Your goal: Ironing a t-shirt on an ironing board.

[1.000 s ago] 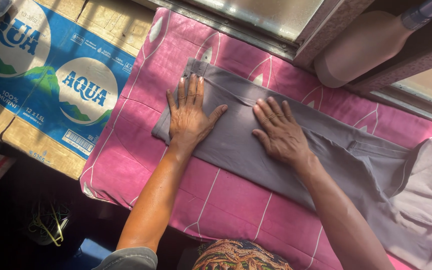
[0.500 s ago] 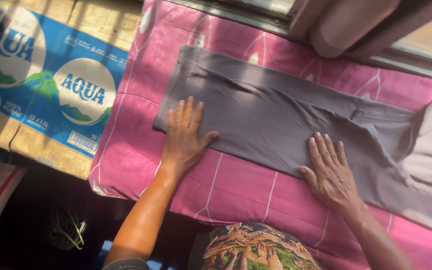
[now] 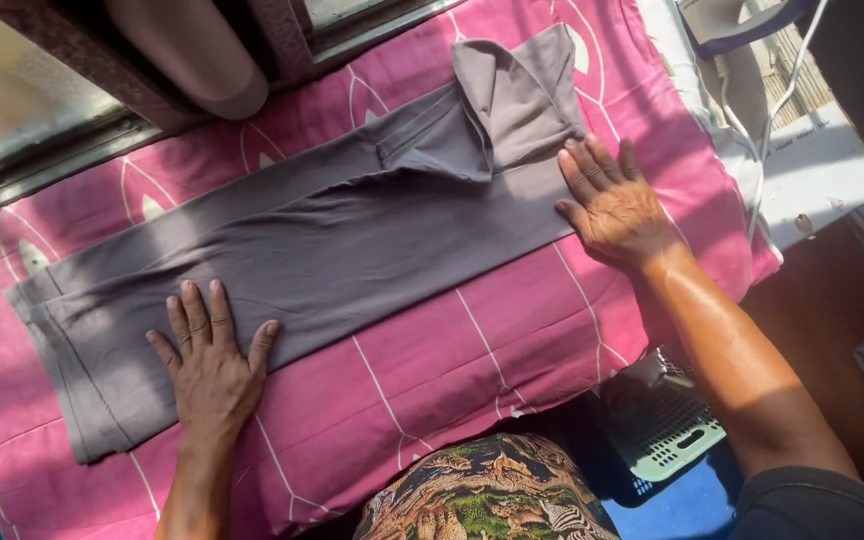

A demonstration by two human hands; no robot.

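1. Head view: grey trousers [image 3: 332,240] lie flat & lengthwise across a pink padded cover [image 3: 472,350] w/ thin white lines; hem end toward the left, waist end folded up toward the upper right.
2. Left hand [image 3: 210,365] lies palm-down, fingers spread, on the near edge of the trousers by the hem end; it grips nothing.
3. Right hand [image 3: 614,205] is flat too, fingers slightly apart, at the waist end, fingertips on grey cloth, palm on the pink cover; nothing grasped.
4. Window frame [image 3: 72,140] runs along the far side.
5. White cable [image 3: 767,150] hangs at right; a white slotted basket [image 3: 667,425] sits below the right forearm.
6. Patterned fabric [image 3: 482,495] shows at bottom centre.
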